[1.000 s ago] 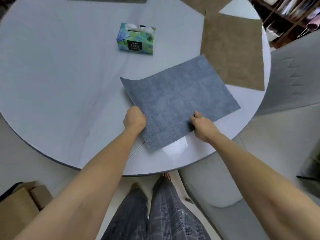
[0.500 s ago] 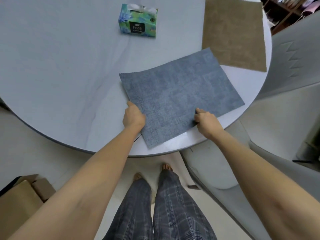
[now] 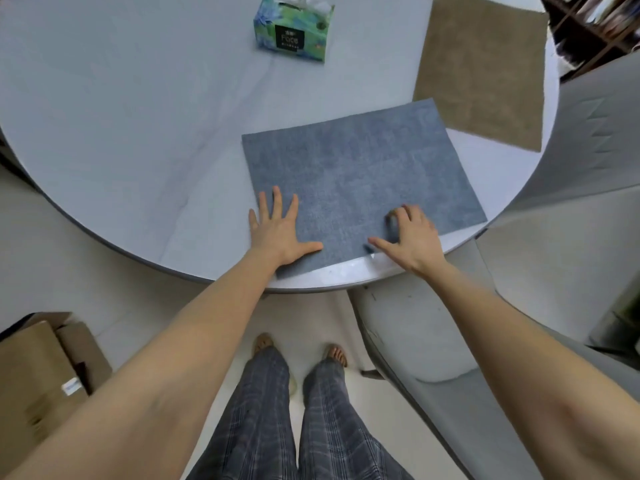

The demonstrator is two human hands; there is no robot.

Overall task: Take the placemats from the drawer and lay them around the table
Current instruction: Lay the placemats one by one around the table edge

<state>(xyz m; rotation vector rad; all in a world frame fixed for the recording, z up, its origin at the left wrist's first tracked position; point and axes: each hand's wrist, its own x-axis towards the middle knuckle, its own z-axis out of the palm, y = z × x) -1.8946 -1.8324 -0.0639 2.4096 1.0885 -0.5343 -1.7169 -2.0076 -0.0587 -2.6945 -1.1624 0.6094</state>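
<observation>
Atop table [image 3: 104, 133]: blue placemat [image 3: 360, 174], tissue box [image 3: 294, 32] holding tissues [image 3: 298, 0].

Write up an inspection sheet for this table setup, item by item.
Surface: round pale table, bare except as listed.
Job's things: blue placemat flat at the near edge; brown placemat flat beyond it to the right, a narrow gap between them.
Clutter: tissue box near the centre.
Grippers: left hand spread flat on the blue mat's near left corner; right hand open, fingertips pressing the near edge.
Cables: nothing seen.
Surroundings: grey chair right, cardboard box on the floor left, shelves at back.
</observation>
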